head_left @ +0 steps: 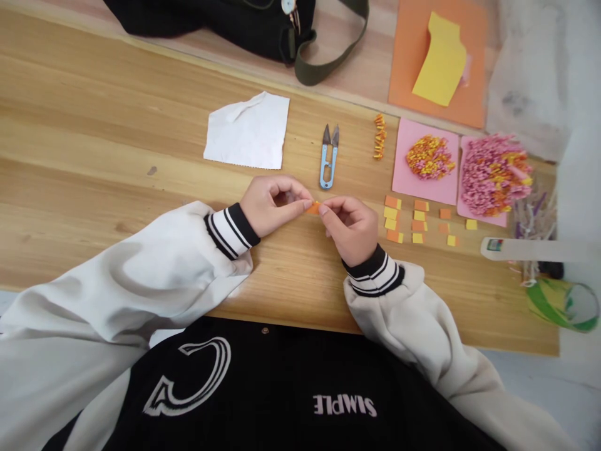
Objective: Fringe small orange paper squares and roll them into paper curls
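A small orange paper piece (313, 208) is pinched between both hands above the wooden table. My left hand (272, 205) grips its left end with thumb and forefinger. On the other end, my right hand (351, 227) closes in a like pinch. The fingertips cover much of the paper. Just beyond the hands lie blue thread snips (327, 164), blades pointing away. Right of the snips is a short row of small orange-yellow pieces (379, 136). Small orange and yellow paper rectangles (393, 219) lie in columns to the right of my right hand.
Two pink sheets (401, 172) carry heaps of small pink and orange pieces (493, 172). White paper (248, 134) lies at the back left. A black bag (216, 25) and an orange sheet (404, 81) sit at the far side. A green-rimmed container (547, 307) stands at the right edge.
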Demonstrator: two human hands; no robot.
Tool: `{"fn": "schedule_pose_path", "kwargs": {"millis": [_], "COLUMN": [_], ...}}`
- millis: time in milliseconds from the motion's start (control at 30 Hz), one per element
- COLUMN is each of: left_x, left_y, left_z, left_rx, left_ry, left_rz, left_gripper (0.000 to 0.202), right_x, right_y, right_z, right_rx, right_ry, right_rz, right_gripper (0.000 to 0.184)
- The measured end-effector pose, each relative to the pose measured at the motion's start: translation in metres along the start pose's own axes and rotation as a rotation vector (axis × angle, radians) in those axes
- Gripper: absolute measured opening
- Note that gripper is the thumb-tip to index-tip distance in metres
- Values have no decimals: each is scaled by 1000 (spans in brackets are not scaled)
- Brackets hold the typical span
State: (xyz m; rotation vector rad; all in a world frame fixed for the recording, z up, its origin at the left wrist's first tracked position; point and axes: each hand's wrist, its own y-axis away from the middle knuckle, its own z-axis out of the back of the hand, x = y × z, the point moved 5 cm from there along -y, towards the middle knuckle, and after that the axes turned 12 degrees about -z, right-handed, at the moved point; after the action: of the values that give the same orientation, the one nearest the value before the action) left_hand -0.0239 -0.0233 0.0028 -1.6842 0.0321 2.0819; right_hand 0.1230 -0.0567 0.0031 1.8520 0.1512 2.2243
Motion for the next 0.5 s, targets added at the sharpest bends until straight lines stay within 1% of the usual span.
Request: {"fn": "schedule_pose_path", "kwargs": {"millis": [167,500], "left_x": [0,0], "left_y": [0,-1], "left_z": [0,0], "left_rx": [9,9], "left_ry": [-13,-11], "left_rz": [2,-6], "left_gripper": [23,23], "right_x": [0,-1], "right_y": [0,0], "right_z": [0,0], "right_rx": [-3,-8], "right_ry": [-27,-15], "right_rz": [9,9], "right_gripper": [11,13]}}
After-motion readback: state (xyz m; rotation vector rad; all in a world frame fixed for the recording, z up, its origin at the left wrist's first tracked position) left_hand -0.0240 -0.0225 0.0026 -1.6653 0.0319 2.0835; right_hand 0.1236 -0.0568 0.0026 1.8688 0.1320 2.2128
